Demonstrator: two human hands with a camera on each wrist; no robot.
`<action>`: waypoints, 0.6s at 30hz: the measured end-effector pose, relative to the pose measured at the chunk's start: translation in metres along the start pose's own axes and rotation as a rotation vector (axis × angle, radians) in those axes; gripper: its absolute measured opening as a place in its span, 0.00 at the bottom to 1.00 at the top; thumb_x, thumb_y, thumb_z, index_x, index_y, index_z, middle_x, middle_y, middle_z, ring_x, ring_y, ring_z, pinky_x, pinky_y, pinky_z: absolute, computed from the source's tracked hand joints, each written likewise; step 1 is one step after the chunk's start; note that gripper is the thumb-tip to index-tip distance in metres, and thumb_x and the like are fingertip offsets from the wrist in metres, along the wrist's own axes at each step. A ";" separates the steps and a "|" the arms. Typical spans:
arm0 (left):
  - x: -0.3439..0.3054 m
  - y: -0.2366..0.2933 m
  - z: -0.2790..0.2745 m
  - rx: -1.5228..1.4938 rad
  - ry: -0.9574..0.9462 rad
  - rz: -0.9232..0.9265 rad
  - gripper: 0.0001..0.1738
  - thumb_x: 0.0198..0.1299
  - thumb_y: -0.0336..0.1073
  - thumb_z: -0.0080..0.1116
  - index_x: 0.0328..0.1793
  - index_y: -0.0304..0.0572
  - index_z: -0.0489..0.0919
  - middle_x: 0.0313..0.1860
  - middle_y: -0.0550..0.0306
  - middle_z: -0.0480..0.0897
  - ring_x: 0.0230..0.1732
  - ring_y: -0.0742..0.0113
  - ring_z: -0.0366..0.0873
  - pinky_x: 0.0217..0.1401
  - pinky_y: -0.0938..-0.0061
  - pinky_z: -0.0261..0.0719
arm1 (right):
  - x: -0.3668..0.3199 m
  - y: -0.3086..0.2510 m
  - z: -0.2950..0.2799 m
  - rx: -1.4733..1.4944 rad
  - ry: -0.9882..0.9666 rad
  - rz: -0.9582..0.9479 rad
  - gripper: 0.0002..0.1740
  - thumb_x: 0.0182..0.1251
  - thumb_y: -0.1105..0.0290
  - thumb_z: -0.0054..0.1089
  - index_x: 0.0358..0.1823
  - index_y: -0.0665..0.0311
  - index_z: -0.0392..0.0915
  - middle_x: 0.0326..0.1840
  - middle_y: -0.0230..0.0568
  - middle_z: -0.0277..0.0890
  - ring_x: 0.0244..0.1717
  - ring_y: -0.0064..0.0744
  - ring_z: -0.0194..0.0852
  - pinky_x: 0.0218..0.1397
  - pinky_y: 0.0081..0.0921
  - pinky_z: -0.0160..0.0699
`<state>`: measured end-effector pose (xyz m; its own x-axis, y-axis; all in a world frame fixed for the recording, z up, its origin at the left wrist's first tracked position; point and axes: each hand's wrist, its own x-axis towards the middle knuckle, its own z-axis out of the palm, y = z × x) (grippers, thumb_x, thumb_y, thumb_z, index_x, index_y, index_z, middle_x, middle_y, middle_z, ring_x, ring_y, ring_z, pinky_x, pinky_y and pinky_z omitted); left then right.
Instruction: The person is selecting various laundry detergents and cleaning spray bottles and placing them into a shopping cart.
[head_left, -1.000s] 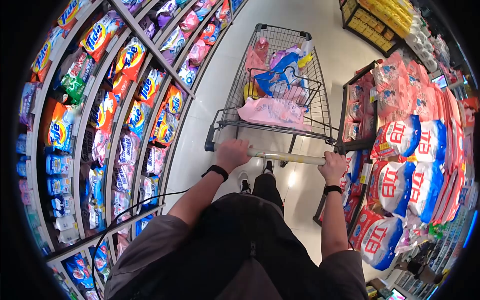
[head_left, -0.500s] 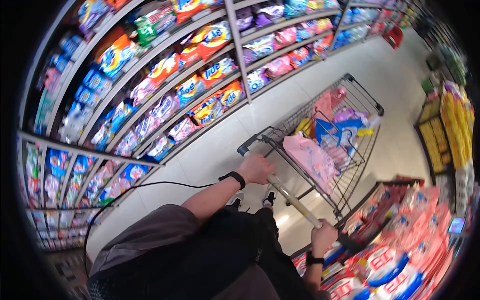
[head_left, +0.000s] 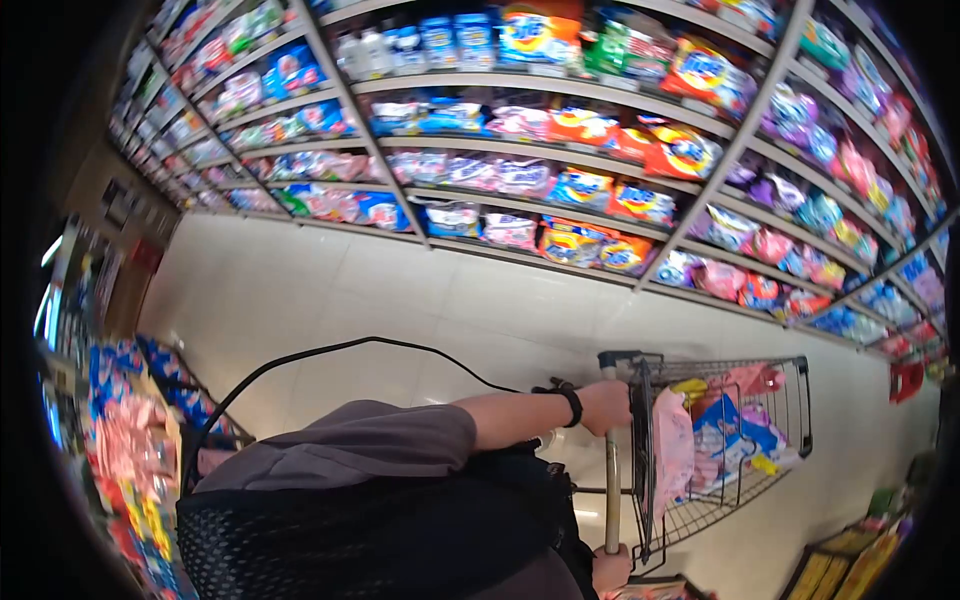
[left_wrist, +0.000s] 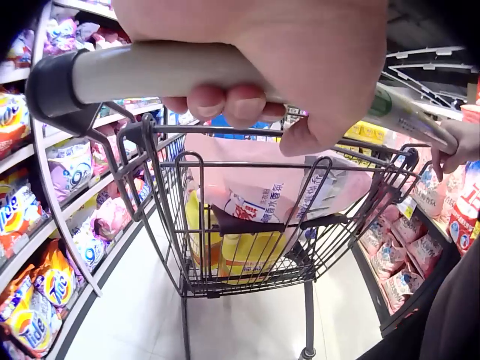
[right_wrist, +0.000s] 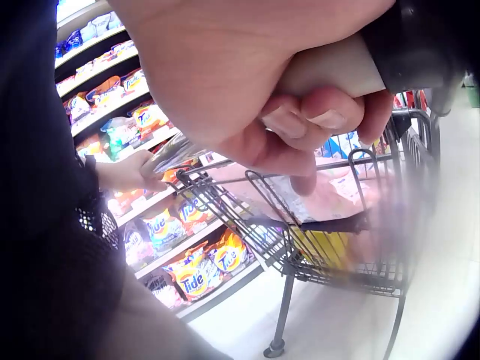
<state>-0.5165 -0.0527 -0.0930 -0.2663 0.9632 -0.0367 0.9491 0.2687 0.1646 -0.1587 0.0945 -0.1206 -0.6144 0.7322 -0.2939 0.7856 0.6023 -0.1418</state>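
The handle [head_left: 613,485] of a cart [head_left: 805,385] holding a pink bag [head_left: 672,450] is gripped by the left hand [head_left: 605,407] and, farther along, by the right hand [head_left: 611,568].

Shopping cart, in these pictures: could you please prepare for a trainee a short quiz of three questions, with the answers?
1. Which part of the cart do the left grip and the right grip hold?

2. True or false: the cart contains only one item.

3. What colour is the large bag nearest the left grip?
a) green
b) pink
c) black

Key:
1. The handle.
2. False; a blue package is also inside.
3. b
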 end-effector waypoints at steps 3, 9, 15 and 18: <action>-0.009 0.027 0.029 -0.003 0.056 -0.027 0.07 0.36 0.38 0.72 0.25 0.51 0.86 0.26 0.58 0.86 0.35 0.55 0.85 0.49 0.63 0.76 | -0.019 0.004 -0.064 -0.031 -0.466 0.030 0.29 0.70 0.40 0.60 0.66 0.45 0.81 0.62 0.48 0.84 0.65 0.54 0.82 0.63 0.54 0.80; -0.035 0.069 0.039 0.050 -0.026 -0.131 0.08 0.43 0.42 0.72 0.29 0.52 0.87 0.29 0.60 0.88 0.37 0.58 0.87 0.48 0.62 0.77 | -0.005 0.067 -0.034 -0.159 -0.441 -0.129 0.25 0.68 0.37 0.62 0.58 0.41 0.84 0.56 0.41 0.86 0.59 0.52 0.85 0.58 0.53 0.82; -0.089 0.116 0.040 0.046 0.040 -0.229 0.05 0.40 0.39 0.71 0.24 0.51 0.86 0.25 0.59 0.86 0.34 0.57 0.85 0.48 0.63 0.76 | -0.038 0.090 -0.022 -0.187 -0.384 -0.137 0.25 0.67 0.38 0.63 0.57 0.40 0.85 0.55 0.40 0.87 0.58 0.50 0.86 0.57 0.53 0.83; -0.121 0.147 0.047 0.039 0.053 -0.326 0.06 0.40 0.39 0.71 0.24 0.51 0.86 0.25 0.59 0.86 0.34 0.57 0.85 0.49 0.64 0.76 | -0.054 0.100 -0.028 -0.215 -0.347 -0.154 0.24 0.67 0.38 0.64 0.57 0.40 0.85 0.54 0.39 0.87 0.57 0.50 0.86 0.56 0.52 0.83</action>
<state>-0.3368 -0.1295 -0.1103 -0.5648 0.8247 -0.0297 0.8177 0.5642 0.1146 -0.0485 0.1242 -0.0921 -0.6336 0.5005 -0.5900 0.6309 0.7756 -0.0196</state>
